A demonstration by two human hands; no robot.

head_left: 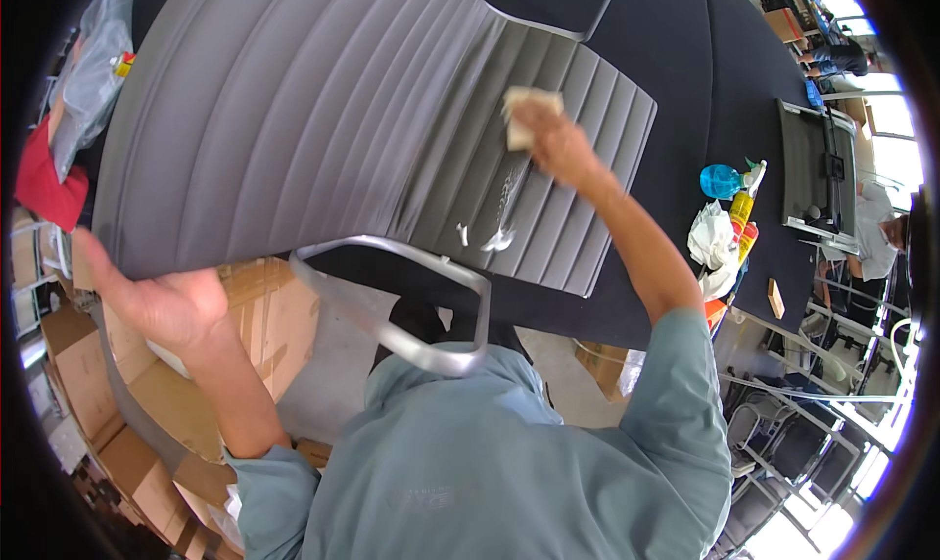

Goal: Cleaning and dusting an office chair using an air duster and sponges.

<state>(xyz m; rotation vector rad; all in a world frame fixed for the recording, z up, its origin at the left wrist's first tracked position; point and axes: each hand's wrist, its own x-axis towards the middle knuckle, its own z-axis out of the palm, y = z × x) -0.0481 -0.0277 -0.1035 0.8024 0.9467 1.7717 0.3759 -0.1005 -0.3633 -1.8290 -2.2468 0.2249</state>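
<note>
A large grey ribbed chair back (323, 119) lies across a black table (685, 90). My right hand (558, 144) presses a beige sponge (529, 110) against the ribbed surface near its right edge. White foam streaks (499, 217) run down the ribs just below the sponge. My left hand (162, 301) grips the lower left edge of the chair back. A silver metal armrest loop (421, 305) juts from the chair's underside toward my chest.
A blue spray bottle (725, 180), yellow cans (741, 212) and a crumpled white cloth (712, 242) stand on the table to the right. Another grey chair part (813, 168) lies far right. Cardboard boxes (264, 315) are stacked at lower left. A red cloth (44, 188) sits left.
</note>
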